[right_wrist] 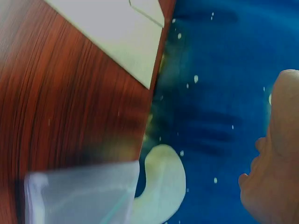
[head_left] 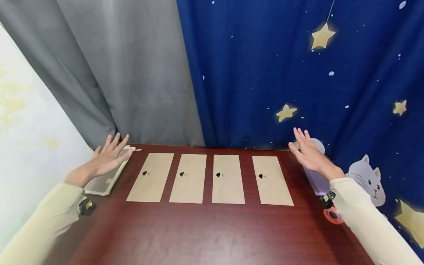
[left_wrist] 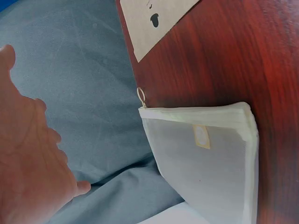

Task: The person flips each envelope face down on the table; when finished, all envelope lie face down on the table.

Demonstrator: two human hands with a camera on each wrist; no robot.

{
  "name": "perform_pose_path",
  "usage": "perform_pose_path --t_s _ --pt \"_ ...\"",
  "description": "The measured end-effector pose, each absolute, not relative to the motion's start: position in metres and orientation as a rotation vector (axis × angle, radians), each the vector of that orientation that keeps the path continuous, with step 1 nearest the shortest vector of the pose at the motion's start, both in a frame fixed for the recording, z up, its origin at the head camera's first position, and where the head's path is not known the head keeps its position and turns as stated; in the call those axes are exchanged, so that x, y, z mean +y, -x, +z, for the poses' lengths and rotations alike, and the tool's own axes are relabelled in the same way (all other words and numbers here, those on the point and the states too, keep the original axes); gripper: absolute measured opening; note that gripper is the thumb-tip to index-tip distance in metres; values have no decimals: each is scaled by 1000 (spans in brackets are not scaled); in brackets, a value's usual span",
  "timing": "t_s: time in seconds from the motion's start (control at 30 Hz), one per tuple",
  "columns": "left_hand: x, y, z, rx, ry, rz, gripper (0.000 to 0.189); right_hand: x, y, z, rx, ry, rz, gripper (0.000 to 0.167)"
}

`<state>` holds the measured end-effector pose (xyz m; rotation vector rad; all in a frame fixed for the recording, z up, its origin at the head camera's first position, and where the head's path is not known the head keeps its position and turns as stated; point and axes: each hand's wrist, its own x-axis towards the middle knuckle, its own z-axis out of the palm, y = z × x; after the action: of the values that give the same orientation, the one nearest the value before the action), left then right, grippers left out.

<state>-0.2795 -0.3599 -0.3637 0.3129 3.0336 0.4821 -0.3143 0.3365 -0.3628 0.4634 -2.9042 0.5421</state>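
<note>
Here, one white-edged zip pouch, lying at the left of the table, below the left hand. One lilac pouch, at the right, near the right hand. Hands: raised, well apart, fingers extended. Beige paper rectangles, four, each printed with a black hat, in a row between the pouches. One red-orange ring, possibly a tape roll, beside the right sleeve. Backdrop: grey curtain, blue star-decorated curtain.
</note>
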Motion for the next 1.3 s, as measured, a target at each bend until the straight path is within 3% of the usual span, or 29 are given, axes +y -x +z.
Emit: perform_pose_path --t_s 0.33,0.53,0.7,0.93,1.07,1.3 --pt "-357 273 -367 3014 -317 556 76 268 326 -375 -2844 -562 865 67" --pt "-356 271 -369 2909 -367 809 70 181 332 -386 -2809 -689 1285 62" --pt "-351 268 -377 2751 -388 1027 71 105 323 -392 -2772 -745 1840 73" --pt "-340 266 -379 2360 -178 1409 90 20 311 -391 -2366 -536 2831 82" --pt "-340 270 -377 2135 -42 1602 107 -13 309 -392 -2032 -239 3328 92" --pt "-340 276 -384 1955 183 1722 128 -46 305 -404 -1891 224 3477 96"
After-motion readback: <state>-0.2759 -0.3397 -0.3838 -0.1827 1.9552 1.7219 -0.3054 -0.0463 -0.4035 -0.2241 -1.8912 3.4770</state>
